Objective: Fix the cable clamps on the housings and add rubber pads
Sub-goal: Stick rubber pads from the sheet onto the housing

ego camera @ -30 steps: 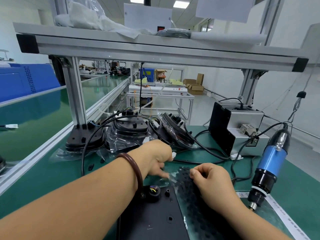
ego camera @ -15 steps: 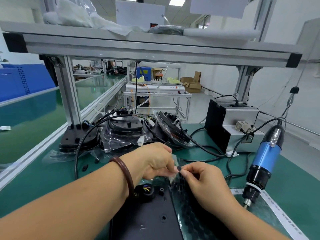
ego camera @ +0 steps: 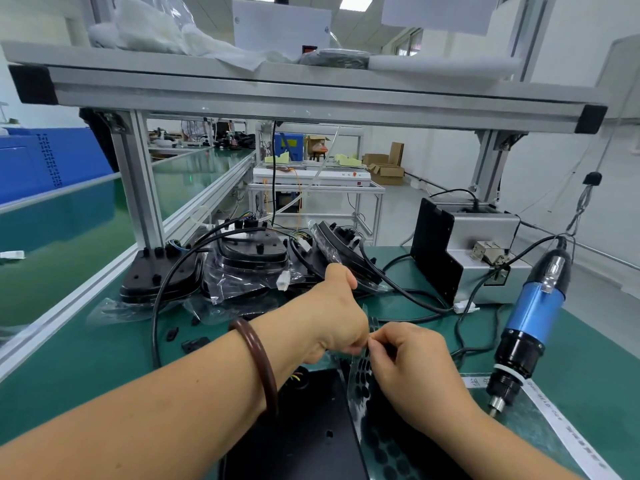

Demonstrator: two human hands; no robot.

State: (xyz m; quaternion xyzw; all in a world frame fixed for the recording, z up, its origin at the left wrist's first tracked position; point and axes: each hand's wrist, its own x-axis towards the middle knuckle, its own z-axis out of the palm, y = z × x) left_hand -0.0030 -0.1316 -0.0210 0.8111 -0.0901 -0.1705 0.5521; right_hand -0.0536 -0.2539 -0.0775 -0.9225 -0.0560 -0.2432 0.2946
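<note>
Pinching the rubber pad sheet (ego camera: 361, 374) between them, the left hand (ego camera: 332, 323) and right hand (ego camera: 412, 368) meet above the housing (ego camera: 311, 431).

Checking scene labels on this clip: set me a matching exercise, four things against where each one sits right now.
Things:
1. pad sheet
2. blue screwdriver
3. brown bracelet
4. grey box

Places:
A. round the left wrist
B. far right, upright, tip down
C. pinched between left hand and right hand
D. back right, behind the screwdriver

Pairs: 1-C, 2-B, 3-A, 4-D
</note>
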